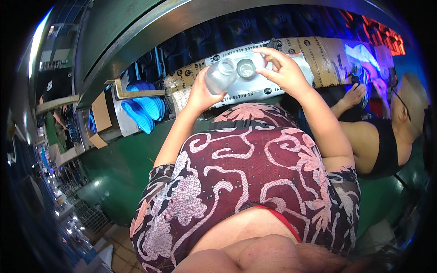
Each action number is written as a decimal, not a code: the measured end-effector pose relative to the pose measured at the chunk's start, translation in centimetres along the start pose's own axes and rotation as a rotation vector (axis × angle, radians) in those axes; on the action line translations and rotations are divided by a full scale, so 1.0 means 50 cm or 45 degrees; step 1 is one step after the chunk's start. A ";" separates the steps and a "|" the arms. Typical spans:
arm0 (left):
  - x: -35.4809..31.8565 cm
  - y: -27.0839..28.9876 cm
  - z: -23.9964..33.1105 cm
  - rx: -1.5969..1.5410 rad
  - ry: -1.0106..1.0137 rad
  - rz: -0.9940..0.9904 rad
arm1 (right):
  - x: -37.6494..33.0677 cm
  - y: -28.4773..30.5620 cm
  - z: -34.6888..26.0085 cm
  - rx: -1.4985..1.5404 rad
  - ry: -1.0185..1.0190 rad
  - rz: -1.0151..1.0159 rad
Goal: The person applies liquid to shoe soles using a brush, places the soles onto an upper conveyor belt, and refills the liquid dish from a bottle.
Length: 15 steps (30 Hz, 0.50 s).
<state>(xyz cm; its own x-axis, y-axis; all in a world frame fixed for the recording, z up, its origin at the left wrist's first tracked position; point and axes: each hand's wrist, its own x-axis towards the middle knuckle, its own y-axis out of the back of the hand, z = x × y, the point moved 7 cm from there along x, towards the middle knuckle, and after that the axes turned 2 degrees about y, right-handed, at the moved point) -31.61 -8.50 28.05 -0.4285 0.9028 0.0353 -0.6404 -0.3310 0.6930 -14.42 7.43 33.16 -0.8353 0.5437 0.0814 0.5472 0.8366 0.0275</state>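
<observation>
My left hand (203,92) is wrapped round a translucent whitish bottle (218,81), its uncapped mouth tilted up and to the right. Just right of that mouth stands a small round open container (246,69) with a pale greenish rim and something clear inside. My right hand (281,68) pinches a small whitish piece (259,59) between thumb and fingers, close beside the container; its exact kind is partly hidden. Under both hands lies a silvery-white printed sheet (284,86) on the work surface.
Brown printed tape or board (321,61) runs along the bench. Blue foam shoes (144,107) sit on a ledge at the left, near a cardboard box (101,111). Another person (380,136) works at my right, a hand on the bench. A metal rail (195,25) crosses beyond.
</observation>
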 end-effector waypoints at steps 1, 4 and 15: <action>-0.002 0.003 0.018 0.018 -0.047 0.002 | 0.017 -0.012 -0.022 0.012 0.031 -0.052; -0.007 0.021 0.050 -0.009 -0.076 0.018 | 0.054 -0.057 -0.076 -0.372 0.204 -0.306; -0.055 0.100 0.075 -0.015 -0.076 0.092 | 0.091 -0.163 -0.211 -0.962 0.583 -0.897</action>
<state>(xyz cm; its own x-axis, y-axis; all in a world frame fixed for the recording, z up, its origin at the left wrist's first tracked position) -31.28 -11.61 34.12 -0.4356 0.8910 0.1280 -0.6165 -0.3989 0.6788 -22.13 2.39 43.81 -0.9572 -0.2390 0.1633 -0.0162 0.6074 0.7943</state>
